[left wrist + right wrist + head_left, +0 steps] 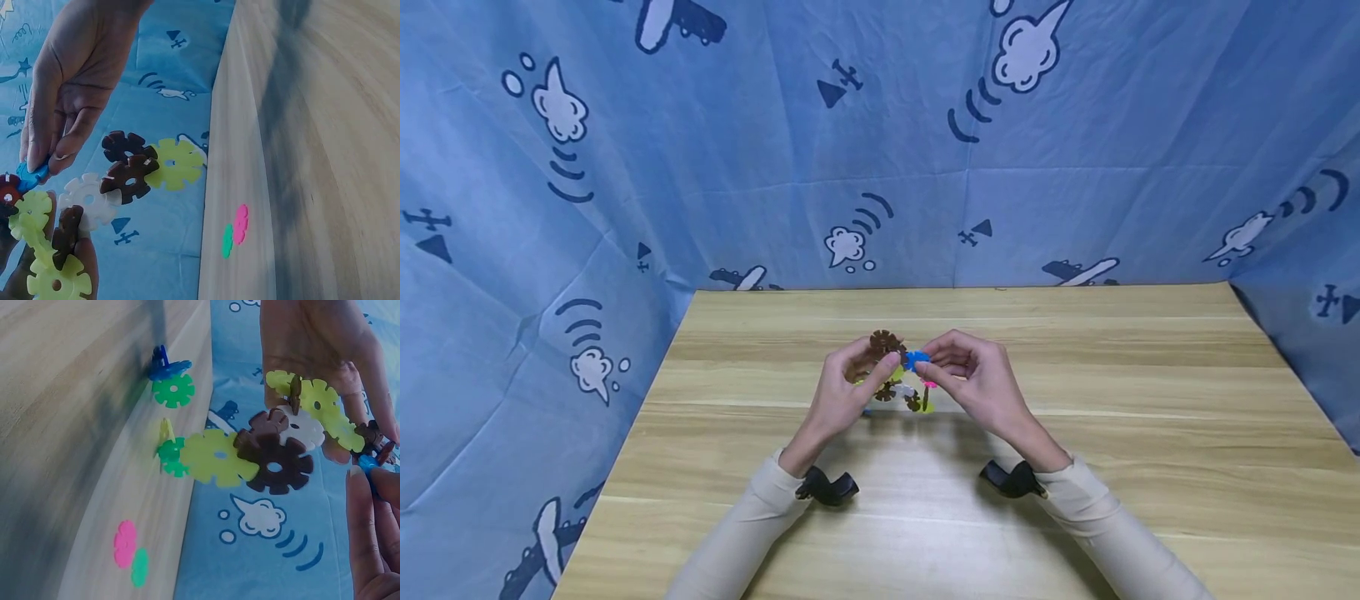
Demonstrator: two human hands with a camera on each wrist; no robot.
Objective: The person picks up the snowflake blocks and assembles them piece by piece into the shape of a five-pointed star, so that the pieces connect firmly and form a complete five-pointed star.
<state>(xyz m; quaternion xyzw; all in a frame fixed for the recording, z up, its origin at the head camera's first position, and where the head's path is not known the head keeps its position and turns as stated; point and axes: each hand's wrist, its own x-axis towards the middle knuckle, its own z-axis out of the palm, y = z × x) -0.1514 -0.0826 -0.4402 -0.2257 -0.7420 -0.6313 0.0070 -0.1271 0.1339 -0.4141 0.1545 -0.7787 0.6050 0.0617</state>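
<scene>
My left hand (842,387) holds a linked chain of notched plastic snowflake discs, its fingers partly hidden behind them. The chain has brown discs (284,478), yellow-green discs (187,153) and a white disc (94,215). Between thumb and fingertips, my right hand (981,379) pinches a blue disc (916,360), right at a red-brown disc (9,187) near the chain's end in the left wrist view. From the left hand the rest of the chain sticks out in the air, ending in a large yellow-green disc.
On the wooden table (1075,375) lie a pink disc (125,540) and a green disc (140,569), side by side. Another green disc (185,390) stands with blue pieces (175,370) close by. Blue patterned cloth (895,150) hangs behind the table and at its sides.
</scene>
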